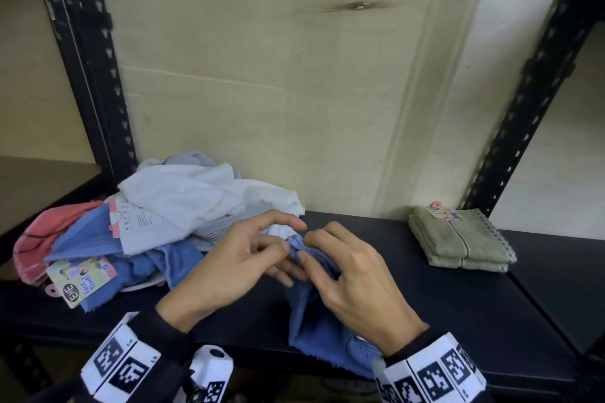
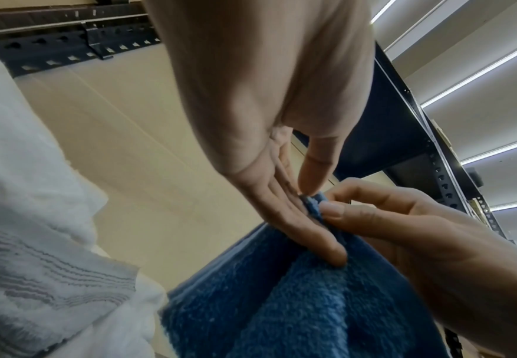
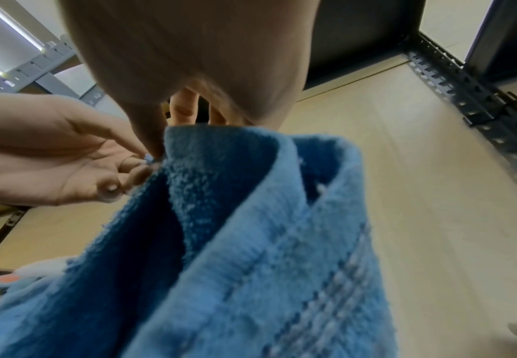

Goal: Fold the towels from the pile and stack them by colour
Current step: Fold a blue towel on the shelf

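The head view looks forward and down from above onto a dark shelf point(image 1: 458, 288) and the pale back panel behind it, at arm's reach. Each wrist view sits very close under its own palm, looking up along the fingers toward the shelving above. All three views share the blue towel point(image 1: 314, 321) point(image 2: 297, 302) point(image 3: 251, 254), where both hands meet.

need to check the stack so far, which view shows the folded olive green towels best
The head view. There the folded olive green towels lie stacked at the right end of the black shelf, a paper label on top. Neither wrist view shows them; both are filled by the hands and the blue terry towel.
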